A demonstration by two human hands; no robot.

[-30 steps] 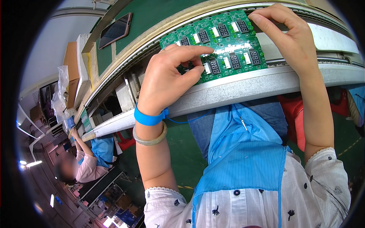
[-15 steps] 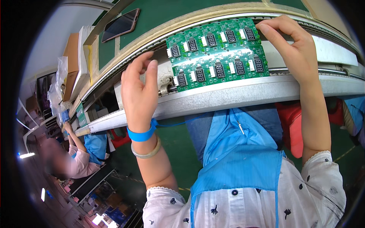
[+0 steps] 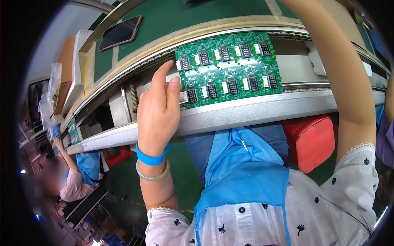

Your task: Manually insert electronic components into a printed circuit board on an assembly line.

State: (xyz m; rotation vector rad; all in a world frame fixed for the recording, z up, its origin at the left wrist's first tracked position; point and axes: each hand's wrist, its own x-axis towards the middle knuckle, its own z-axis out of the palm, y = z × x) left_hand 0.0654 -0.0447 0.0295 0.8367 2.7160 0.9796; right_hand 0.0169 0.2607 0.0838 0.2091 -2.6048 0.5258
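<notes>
A green circuit board panel (image 3: 240, 65) lies across the two rails of a conveyor (image 3: 262, 105). It carries two rows of black digit displays, white connectors and small green parts. My left hand (image 3: 159, 104) is at the panel's left end, index finger stretched out and thumb close to the board edge; whether it touches cannot be made out. No object shows in that hand. A blue wrist strap (image 3: 152, 156) with a cord and a pale bangle circle the left wrist. My right forearm reaches over the conveyor, and its hand lies beyond the top edge of the picture.
A phone (image 3: 120, 33) rests on the green bench top behind the conveyor. Cardboard and foam boxes (image 3: 65, 76) stand at the left. Farther down the line, another person works at another green board (image 3: 73, 132). A red stool (image 3: 310, 143) is below the conveyor.
My right hand has left the board's right corner and moved up out of view. My left hand has come closer to the board's left edge.
</notes>
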